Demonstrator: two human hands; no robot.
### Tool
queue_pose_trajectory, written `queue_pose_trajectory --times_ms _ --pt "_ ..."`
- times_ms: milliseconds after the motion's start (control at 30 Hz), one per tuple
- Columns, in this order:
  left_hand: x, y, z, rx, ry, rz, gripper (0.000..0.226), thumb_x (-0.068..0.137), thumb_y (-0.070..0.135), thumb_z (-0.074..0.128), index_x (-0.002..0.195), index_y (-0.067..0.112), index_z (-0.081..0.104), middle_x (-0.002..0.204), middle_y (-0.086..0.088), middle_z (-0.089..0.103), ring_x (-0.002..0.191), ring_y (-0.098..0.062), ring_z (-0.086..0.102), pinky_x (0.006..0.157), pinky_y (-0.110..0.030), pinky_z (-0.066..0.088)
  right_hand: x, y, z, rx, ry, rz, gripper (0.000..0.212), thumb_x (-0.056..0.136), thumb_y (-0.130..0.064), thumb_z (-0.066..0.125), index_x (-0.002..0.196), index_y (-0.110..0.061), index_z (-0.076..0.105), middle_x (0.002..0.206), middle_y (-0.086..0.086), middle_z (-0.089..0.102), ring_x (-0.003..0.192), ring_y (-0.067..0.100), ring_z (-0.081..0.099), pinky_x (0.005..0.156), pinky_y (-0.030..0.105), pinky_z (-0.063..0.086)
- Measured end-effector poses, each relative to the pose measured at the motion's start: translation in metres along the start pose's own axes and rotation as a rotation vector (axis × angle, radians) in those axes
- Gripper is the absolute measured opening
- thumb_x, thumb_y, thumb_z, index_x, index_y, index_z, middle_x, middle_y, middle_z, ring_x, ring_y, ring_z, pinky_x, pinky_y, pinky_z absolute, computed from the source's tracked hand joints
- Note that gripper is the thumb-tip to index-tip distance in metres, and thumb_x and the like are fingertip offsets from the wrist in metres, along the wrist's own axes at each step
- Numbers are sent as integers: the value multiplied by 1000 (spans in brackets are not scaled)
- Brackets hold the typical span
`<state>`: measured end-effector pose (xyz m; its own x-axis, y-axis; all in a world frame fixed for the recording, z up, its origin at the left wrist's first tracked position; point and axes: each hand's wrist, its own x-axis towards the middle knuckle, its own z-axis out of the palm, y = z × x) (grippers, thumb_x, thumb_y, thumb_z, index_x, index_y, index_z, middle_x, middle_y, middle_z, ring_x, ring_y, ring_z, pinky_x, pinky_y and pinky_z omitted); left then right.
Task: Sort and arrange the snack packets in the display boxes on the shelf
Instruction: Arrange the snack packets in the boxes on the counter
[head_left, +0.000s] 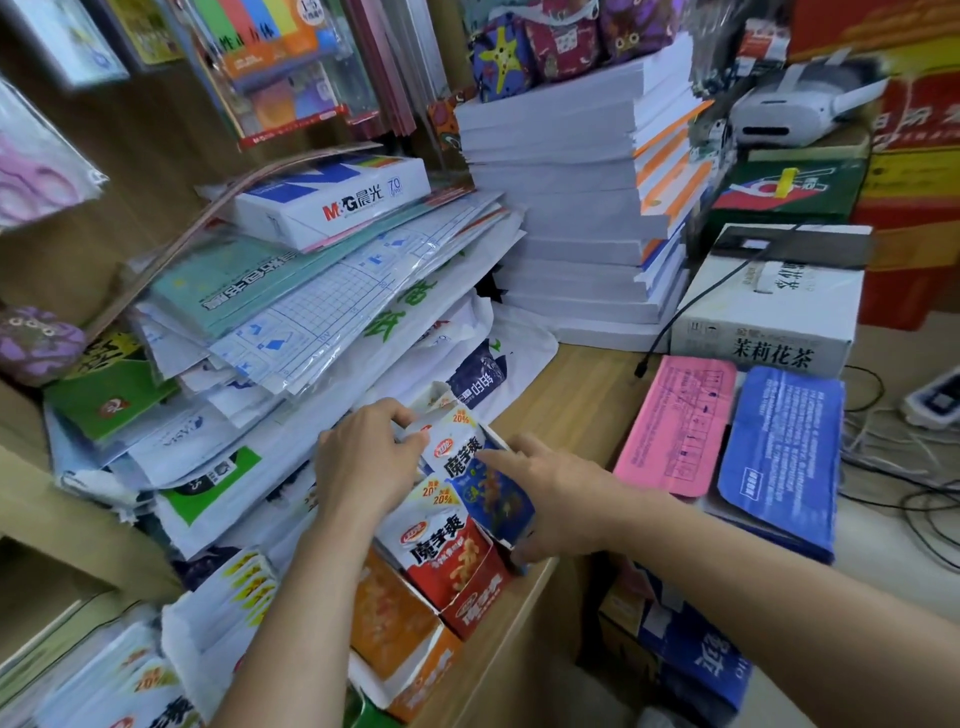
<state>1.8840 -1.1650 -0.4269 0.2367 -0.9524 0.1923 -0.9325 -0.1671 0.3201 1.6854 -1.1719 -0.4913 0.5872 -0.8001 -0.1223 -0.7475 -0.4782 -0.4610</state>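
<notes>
A row of snack display boxes sits along the wooden shelf edge: a blue box (501, 506) farthest, a red box (475, 597) in the middle, an orange box (415, 670) nearest. A white-and-blue snack packet (457, 447) stands in the blue box. A white-and-red packet (441, 545) leans in the red box. My left hand (363, 462) grips the top left of the blue packets. My right hand (545, 499) rests on the blue box's right side, its forefinger touching the front packet.
Piles of plastic-wrapped paper and bags (291, 312) crowd the left. Stacked white paper reams (571, 223) stand behind. A white tea carton (769, 306) and pink (680, 421) and blue (779, 457) packs lie to the right. More snack packets (234, 587) sit at lower left.
</notes>
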Motion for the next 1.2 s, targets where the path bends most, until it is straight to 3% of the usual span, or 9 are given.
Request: queue_pose_trajectory --times_ms 167,333,433,533,667,800,933,1000,1200 --pt "4 -4 5 -13 100 -8 13 98 35 58 104 25 63 74 11 60 77 -22 56 95 -42 44 2 11 2 -10 -12 -2 113 73 -40 84 155 -45 7 137 -7 33 118 21 54 91 43 56" --pt "1 -3 1 -55 62 -25 11 94 39 62 94 28 61 82 9 64 90 -25 62 96 -45 45 8 12 -2 49 -106 22 98 75 -62 66 156 -43 14 143 -4 26 135 27 36 107 48 43" --pt "-3 -2 -3 -107 -6 -32 18 87 40 72 81 31 57 93 5 70 93 -25 66 95 -44 48 11 7 -5 111 -119 83 70 89 -61 52 153 -38 34 147 -3 27 139 31 26 113 48 32" --pt "-4 -1 -7 -163 -41 -62 27 79 39 81 68 31 58 95 8 70 96 -22 65 97 -45 47 11 5 -1 -6 -92 103 52 100 -47 47 150 -43 37 147 -2 30 134 31 33 109 49 38" --pt "0 -6 -11 -269 -68 -85 24 79 44 80 64 27 70 98 11 70 102 -24 65 102 -51 44 11 4 -1 -24 139 63 56 89 -43 69 141 -39 51 137 -1 42 126 26 43 99 43 46" --pt "0 -9 -12 -296 -23 -68 26 89 44 70 68 29 74 98 16 69 107 -23 65 104 -51 43 14 3 -5 37 430 -44 78 80 -36 81 147 -38 42 139 -3 39 122 21 43 98 38 46" --pt "0 -9 -13 -255 -17 -71 17 86 33 74 70 28 75 79 26 60 99 -19 66 98 -45 48 24 3 -3 49 430 -105 93 78 -41 82 152 -48 26 151 -2 27 125 20 39 107 40 42" --pt "1 -10 -10 -215 -10 -62 17 84 30 73 71 20 76 75 16 60 96 -21 67 94 -43 49 30 2 -3 47 398 -98 92 81 -42 79 152 -50 21 153 -2 22 128 22 36 109 42 40" --pt "4 -15 -5 -276 8 -70 28 81 40 79 55 38 69 114 13 73 107 -18 66 98 -47 48 37 -1 -2 120 470 -127 42 90 -26 72 129 -31 58 139 -3 41 120 23 42 101 36 42"
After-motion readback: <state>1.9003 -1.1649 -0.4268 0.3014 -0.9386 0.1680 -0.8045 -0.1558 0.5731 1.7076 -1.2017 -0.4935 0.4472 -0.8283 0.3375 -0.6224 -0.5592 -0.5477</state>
